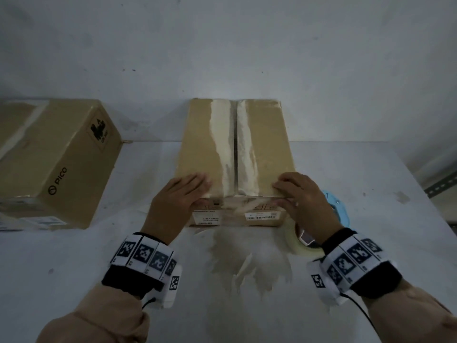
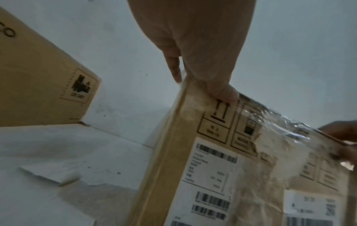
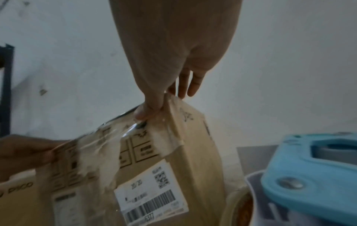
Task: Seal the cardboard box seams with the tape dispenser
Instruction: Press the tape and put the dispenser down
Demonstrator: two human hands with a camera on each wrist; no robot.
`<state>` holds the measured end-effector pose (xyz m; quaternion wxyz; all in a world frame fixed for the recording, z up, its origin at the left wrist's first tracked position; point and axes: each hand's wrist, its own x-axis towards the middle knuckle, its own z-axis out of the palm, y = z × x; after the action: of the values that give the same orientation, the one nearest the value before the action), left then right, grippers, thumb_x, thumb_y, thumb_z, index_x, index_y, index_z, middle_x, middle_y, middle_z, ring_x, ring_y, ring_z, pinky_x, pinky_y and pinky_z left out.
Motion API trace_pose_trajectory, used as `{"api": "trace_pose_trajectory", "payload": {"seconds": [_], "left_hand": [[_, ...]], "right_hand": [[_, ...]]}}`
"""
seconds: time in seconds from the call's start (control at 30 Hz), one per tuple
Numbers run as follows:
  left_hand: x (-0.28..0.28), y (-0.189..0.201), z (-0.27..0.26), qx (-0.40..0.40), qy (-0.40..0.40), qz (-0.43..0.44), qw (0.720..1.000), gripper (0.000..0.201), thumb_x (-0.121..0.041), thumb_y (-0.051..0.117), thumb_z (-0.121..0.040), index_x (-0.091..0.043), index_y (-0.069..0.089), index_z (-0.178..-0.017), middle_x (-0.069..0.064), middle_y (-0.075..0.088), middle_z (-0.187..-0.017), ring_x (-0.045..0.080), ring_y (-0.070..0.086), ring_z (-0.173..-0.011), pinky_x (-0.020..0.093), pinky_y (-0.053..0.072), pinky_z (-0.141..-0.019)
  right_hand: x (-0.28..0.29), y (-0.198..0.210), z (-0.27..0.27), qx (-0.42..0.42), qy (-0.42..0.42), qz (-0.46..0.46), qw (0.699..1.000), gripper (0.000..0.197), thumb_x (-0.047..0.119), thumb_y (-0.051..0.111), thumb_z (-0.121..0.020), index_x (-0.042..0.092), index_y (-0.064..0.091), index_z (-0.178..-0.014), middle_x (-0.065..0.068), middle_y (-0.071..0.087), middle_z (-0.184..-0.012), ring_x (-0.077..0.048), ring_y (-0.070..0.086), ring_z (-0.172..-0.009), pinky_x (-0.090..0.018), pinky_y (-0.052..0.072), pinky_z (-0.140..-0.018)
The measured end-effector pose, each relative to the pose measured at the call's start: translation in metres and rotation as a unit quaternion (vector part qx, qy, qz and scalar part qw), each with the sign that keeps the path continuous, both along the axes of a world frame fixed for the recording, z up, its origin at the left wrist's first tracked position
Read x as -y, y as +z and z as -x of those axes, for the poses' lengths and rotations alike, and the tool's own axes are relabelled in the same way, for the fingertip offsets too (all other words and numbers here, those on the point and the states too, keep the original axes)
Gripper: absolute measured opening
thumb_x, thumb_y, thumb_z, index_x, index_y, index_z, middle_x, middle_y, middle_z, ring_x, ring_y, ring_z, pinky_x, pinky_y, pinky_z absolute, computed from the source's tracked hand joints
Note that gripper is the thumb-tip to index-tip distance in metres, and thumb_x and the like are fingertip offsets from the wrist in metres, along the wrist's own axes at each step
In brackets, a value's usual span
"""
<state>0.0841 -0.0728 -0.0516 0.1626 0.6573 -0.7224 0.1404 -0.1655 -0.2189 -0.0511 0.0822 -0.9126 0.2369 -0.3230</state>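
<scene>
A brown cardboard box [image 1: 267,144] lies flat on the white table, its two top flaps closed along a centre seam [image 1: 235,149] edged with torn pale tape residue. My left hand [image 1: 188,191] presses flat on the near left corner, with the thumb [image 2: 224,94] on the front face. My right hand [image 1: 289,191] presses on the near right corner, its thumb [image 3: 146,111] on wrinkled clear tape [image 3: 108,145] that covers the front face. The blue tape dispenser [image 1: 338,211] with its clear roll [image 1: 296,241] sits on the table under my right wrist; neither hand holds it.
A second, larger cardboard box [image 1: 54,164] printed PICO stands at the left. The white table [image 1: 383,243] meets a white wall behind the boxes. Torn brownish patches [image 1: 247,258] mark the tabletop in front of the box. A metal shelf bracket [image 1: 442,184] shows at far right.
</scene>
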Motion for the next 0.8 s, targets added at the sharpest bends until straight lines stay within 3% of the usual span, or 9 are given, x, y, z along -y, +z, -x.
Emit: {"api": "trace_pose_trajectory", "payload": {"seconds": [0.1, 0.2, 0.3, 0.37, 0.4, 0.47, 0.57, 0.67, 0.8], "left_hand": [[-0.011, -0.01, -0.017, -0.032, 0.018, 0.022, 0.999, 0.037, -0.032, 0.031, -0.097, -0.019, 0.044, -0.13, 0.008, 0.061, -0.126, 0.022, 0.054, -0.12, 0.032, 0.042, -0.093], [-0.017, -0.015, -0.025, -0.049, 0.032, 0.036, 0.998, 0.04, -0.039, 0.021, -0.099, -0.023, 0.043, -0.129, 0.015, 0.06, -0.127, 0.025, 0.048, -0.12, 0.036, 0.051, -0.088], [-0.026, -0.012, -0.028, -0.076, 0.083, 0.069, 0.991, 0.033, -0.042, 0.034, -0.095, -0.032, 0.05, -0.123, 0.019, 0.059, -0.115, 0.035, 0.054, -0.099, 0.042, 0.055, -0.068], [-0.032, -0.013, -0.028, -0.12, 0.083, 0.069, 0.987, 0.035, -0.042, 0.037, -0.093, -0.043, 0.044, -0.127, 0.01, 0.05, -0.092, 0.031, 0.051, -0.078, 0.037, 0.05, -0.058], [-0.033, -0.014, -0.027, -0.143, 0.072, 0.064, 0.985, 0.038, -0.043, 0.035, -0.095, -0.041, 0.04, -0.132, 0.006, 0.043, -0.082, 0.025, 0.047, -0.07, 0.033, 0.046, -0.056], [-0.033, -0.015, -0.023, -0.185, 0.069, 0.062, 0.978, 0.04, -0.038, 0.036, -0.096, -0.024, 0.043, -0.133, 0.002, 0.037, -0.072, 0.013, 0.036, -0.065, 0.028, 0.039, -0.053], [-0.034, -0.01, -0.012, -0.213, 0.084, 0.063, 0.971, 0.042, -0.031, 0.041, -0.092, -0.009, 0.053, -0.126, 0.002, 0.038, -0.066, 0.008, 0.025, -0.061, 0.024, 0.033, -0.05], [-0.038, -0.011, -0.002, -0.226, 0.11, 0.064, 0.966, 0.043, -0.027, 0.043, -0.091, 0.0, 0.055, -0.124, 0.01, 0.048, -0.065, 0.011, 0.034, -0.061, 0.014, 0.031, -0.055], [-0.046, -0.01, -0.001, -0.262, 0.085, 0.068, 0.959, 0.048, -0.019, 0.047, -0.082, 0.008, 0.054, -0.121, 0.013, 0.06, -0.073, 0.01, 0.049, -0.071, 0.017, 0.043, -0.066]], "right_hand": [[0.004, 0.001, 0.017, 0.015, -0.019, -0.038, 0.999, 0.04, 0.033, 0.055, -0.078, 0.0, 0.069, -0.094, -0.021, 0.063, -0.1, -0.021, 0.047, -0.094, -0.028, 0.039, -0.083], [0.007, 0.001, 0.024, 0.004, -0.016, -0.069, 0.997, 0.041, 0.035, 0.054, -0.079, 0.002, 0.07, -0.099, -0.019, 0.06, -0.101, -0.018, 0.047, -0.092, -0.023, 0.04, -0.081], [0.01, 0.002, 0.03, -0.007, -0.008, -0.097, 0.995, 0.039, 0.031, 0.058, -0.079, 0.004, 0.068, -0.106, -0.013, 0.051, -0.084, -0.015, 0.044, -0.075, -0.02, 0.04, -0.07], [0.008, 0.002, 0.031, -0.005, -0.011, -0.112, 0.994, 0.036, 0.022, 0.061, -0.078, 0.004, 0.067, -0.108, -0.006, 0.046, -0.074, -0.017, 0.045, -0.063, -0.023, 0.04, -0.062], [0.006, 0.001, 0.03, 0.0, -0.014, -0.117, 0.993, 0.035, 0.019, 0.061, -0.077, 0.004, 0.067, -0.108, -0.005, 0.047, -0.07, -0.018, 0.046, -0.059, -0.025, 0.04, -0.06], [0.001, 0.0, 0.027, 0.013, -0.022, -0.12, 0.992, 0.034, 0.016, 0.061, -0.077, 0.003, 0.067, -0.108, -0.009, 0.051, -0.067, -0.018, 0.047, -0.055, -0.029, 0.041, -0.059], [-0.006, -0.001, 0.025, 0.031, -0.034, -0.112, 0.993, 0.033, 0.014, 0.061, -0.078, 0.002, 0.067, -0.108, -0.01, 0.054, -0.065, -0.015, 0.045, -0.055, -0.027, 0.042, -0.058], [-0.014, -0.007, 0.021, 0.036, -0.068, -0.093, 0.993, 0.032, 0.02, 0.058, -0.082, 0.002, 0.067, -0.108, -0.012, 0.058, -0.067, -0.016, 0.048, -0.055, -0.027, 0.046, -0.052], [-0.023, -0.011, 0.02, 0.011, -0.095, -0.052, 0.994, 0.04, 0.022, 0.046, -0.082, 0.001, 0.064, -0.112, -0.014, 0.061, -0.072, -0.024, 0.056, -0.055, -0.025, 0.044, -0.054]]}}
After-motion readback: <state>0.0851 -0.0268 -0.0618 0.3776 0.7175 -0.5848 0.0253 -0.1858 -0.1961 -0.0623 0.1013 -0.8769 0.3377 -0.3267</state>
